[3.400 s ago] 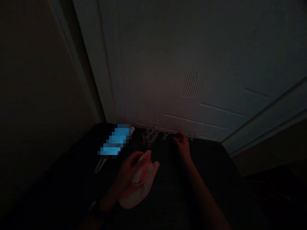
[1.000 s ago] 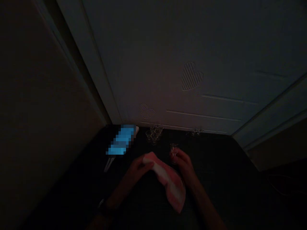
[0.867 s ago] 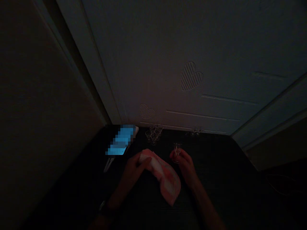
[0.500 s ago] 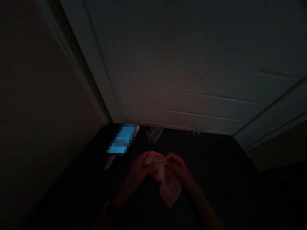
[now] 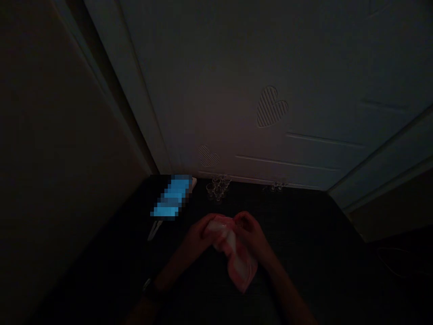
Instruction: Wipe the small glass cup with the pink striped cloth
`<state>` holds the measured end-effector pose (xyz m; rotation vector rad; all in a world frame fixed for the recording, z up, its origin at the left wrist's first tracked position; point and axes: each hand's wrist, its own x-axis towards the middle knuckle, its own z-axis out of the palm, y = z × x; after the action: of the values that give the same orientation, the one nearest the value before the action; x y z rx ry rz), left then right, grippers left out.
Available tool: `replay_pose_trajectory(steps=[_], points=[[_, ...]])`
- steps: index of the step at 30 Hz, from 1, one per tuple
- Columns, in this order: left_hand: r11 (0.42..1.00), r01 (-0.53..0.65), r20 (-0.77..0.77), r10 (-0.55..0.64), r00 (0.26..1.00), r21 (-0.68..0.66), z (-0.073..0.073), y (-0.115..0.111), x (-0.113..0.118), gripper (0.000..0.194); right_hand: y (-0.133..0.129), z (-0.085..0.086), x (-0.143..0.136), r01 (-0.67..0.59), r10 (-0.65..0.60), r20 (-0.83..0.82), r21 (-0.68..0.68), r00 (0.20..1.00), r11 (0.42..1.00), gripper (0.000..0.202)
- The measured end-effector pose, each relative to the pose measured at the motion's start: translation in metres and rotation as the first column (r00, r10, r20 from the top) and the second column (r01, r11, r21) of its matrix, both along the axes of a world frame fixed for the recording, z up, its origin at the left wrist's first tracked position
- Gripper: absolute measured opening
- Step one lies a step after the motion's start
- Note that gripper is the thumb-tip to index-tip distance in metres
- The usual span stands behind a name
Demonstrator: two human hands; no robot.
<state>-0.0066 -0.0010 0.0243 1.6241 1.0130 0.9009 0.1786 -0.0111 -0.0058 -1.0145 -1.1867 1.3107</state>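
Dim light makes the details hard to read. A pink and white cloth is bunched between my hands above the dark table, its lower corner hanging toward me. My left hand is closed on the cloth's left side, thumb on top. Fingers curled, my right hand grips the cloth's upper right part. Whether a small thing is wrapped in the cloth or sits within the right fingers, I cannot tell. Beyond the hands stands a cluster of small clear glasses.
A few more glasses stand by the wall at the back right. A pixelated, lit screen with a white strap-like piece lies at the left. A pale panel with embossed hearts rises behind the dark table.
My right hand has shifted slightly upward and turned, its fingers curled further over the cloth. The cloth's hanging corner has swung a little to the right. My left hand has barely moved.
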Motion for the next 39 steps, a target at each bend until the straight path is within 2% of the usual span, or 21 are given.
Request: replay_pose_trajectory(steps=[2,5,10,14,20,25,29,33,36,39], points=[[1.000,0.002,0.017,-0.002,1.000,-0.007,0.003,0.001,0.000,0.029,0.002,-0.002,0.000,0.043,-0.043,-0.018,-0.008,0.999,0.999,0.024],[0.999,0.004,0.029,-0.002,1.000,-0.051,0.002,0.003,0.000,0.034,0.003,-0.003,-0.001,0.096,-0.096,0.017,0.019,0.995,0.995,0.024],[1.000,-0.007,0.023,0.007,1.000,-0.018,-0.007,0.008,-0.003,0.022,-0.005,0.008,-0.008,0.138,-0.168,0.149,0.190,0.975,0.972,0.014],[0.997,-0.005,0.021,0.006,1.000,-0.079,-0.011,0.009,-0.004,0.023,-0.012,0.016,-0.012,0.101,-0.186,0.261,0.309,0.947,0.946,0.006],[0.994,0.025,-0.039,-0.029,0.999,-0.111,-0.014,0.007,-0.004,0.032,-0.017,0.014,-0.008,0.011,-0.214,0.399,0.455,0.892,0.891,0.014],[0.995,0.026,-0.090,-0.035,0.995,-0.093,-0.018,0.003,-0.005,0.038,-0.020,0.012,-0.008,-0.009,-0.233,0.437,0.485,0.869,0.874,0.017],[0.999,0.000,-0.148,-0.007,0.989,-0.050,-0.019,0.000,-0.001,0.040,-0.021,0.013,-0.012,-0.017,-0.211,0.430,0.468,0.878,0.884,0.017],[0.999,0.021,-0.116,-0.026,0.993,-0.043,-0.015,-0.002,0.003,0.036,-0.020,0.017,-0.014,0.003,-0.213,0.429,0.440,0.878,0.898,0.017],[0.998,0.027,-0.108,-0.032,0.994,-0.053,-0.014,-0.002,0.004,0.036,-0.019,0.021,-0.013,0.012,-0.204,0.430,0.407,0.879,0.913,0.026],[1.000,-0.007,-0.162,0.008,0.987,0.008,-0.016,-0.002,0.003,0.036,-0.019,0.022,-0.012,-0.031,-0.156,0.452,0.379,0.878,0.925,0.038]])
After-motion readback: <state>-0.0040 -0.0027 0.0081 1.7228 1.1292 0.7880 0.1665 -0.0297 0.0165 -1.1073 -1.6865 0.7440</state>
